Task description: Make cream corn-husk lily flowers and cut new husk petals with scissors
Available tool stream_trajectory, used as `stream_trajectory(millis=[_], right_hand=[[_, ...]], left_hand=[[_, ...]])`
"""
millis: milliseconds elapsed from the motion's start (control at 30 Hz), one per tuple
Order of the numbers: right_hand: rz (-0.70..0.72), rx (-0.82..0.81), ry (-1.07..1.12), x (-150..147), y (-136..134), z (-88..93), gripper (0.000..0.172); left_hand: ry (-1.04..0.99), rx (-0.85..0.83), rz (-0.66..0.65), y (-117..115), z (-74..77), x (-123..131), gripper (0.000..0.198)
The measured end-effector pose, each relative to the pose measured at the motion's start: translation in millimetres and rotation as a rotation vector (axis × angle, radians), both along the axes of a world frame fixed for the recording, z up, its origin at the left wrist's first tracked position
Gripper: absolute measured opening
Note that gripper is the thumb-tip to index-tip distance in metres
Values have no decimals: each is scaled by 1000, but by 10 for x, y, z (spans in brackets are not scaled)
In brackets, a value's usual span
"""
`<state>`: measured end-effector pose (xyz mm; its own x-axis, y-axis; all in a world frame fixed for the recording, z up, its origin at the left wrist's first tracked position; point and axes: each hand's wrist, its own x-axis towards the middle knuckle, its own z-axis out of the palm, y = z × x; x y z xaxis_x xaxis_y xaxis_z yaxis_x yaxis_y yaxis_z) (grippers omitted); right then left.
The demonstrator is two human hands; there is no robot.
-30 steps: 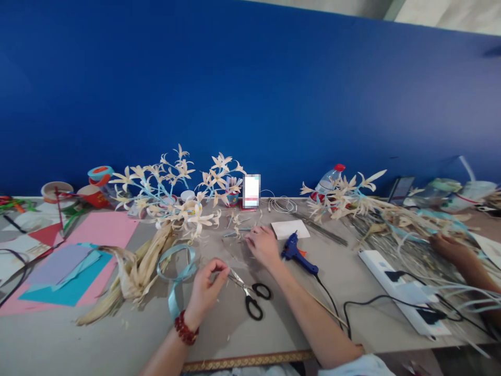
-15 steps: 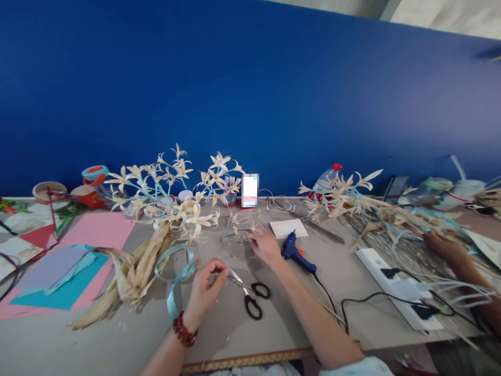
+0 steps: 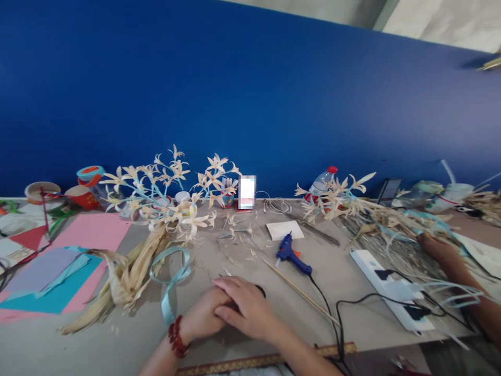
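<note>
Both hands are down at the near edge of the table (image 3: 344,271), stacked. The right hand (image 3: 245,309) lies palm down across the left hand (image 3: 201,319), with its fingers stretched out flat, loose and gripping nothing. The left hand is mostly covered: it looks curled under, but I can't tell if it is closed on anything. There is a red bead bracelet (image 3: 177,337) on the left wrist.

A black loop (image 3: 261,290) pokes out just behind the right hand and touches it. The rest is hidden, so I can't tell what it is. A light blue ribbon (image 3: 171,277) lies just left of the hands and a thin wooden stick (image 3: 301,293) just right.

The grey tabletop is cluttered with:
- a blue glue gun (image 3: 291,256)
- a white card (image 3: 285,230)
- dried husks (image 3: 125,277)
- a pale flower spray (image 3: 168,193)
- pink paper (image 3: 97,230)
- a white power strip (image 3: 391,290)

A flat blue wall (image 3: 250,94) stands behind.

Another person's hand (image 3: 436,245) rests far right among husk strips, its arm cut off by the frame edge. The object by the wall at centre is blurred out.
</note>
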<state>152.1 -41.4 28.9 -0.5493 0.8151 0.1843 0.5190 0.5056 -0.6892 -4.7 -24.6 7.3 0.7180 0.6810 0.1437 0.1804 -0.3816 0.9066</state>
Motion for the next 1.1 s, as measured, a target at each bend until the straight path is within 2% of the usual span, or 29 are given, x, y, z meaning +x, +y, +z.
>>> stream_trajectory(millis=[100,167,267,333,400,500,533,600,667,800,867,967,1100], right_hand=[[-49,24,11,59,-18,27,41],[-146,8,64,170,14,-12,35],[-339,-149,176,318,43,-142,34],[-393,-257,319,334,28,-212,34],[-355,-371,584,268,-8,-220,38],[-207,-646,1043,120,-58,-114,51],[-164,-740,1151,87,-66,-62,53],[-122,-862,1287,68,-68,35,52],[-144,-898,1336,95,-62,90,47],[-218,-831,1238,163,-89,19,40],[-221,-756,1104,183,-121,-72,39],[-258,-549,795,211,-158,-174,32],[-254,-222,459,258,-157,-185,30]], left_hand=[[-22,8,109,-29,69,-92,35],[-86,13,230,-12,137,-208,36],[-152,103,440,19,233,-377,44],[-109,191,498,-4,270,-411,45],[-73,241,422,-77,281,-346,46],[96,398,152,-208,278,-136,54],[174,439,106,-235,279,-72,53],[280,506,122,-251,285,9,48],[360,568,159,-235,286,20,46],[369,644,213,-239,234,-53,54],[336,625,243,-265,203,-83,44],[286,557,289,-287,182,-108,27],[220,547,284,-258,184,-164,50]])
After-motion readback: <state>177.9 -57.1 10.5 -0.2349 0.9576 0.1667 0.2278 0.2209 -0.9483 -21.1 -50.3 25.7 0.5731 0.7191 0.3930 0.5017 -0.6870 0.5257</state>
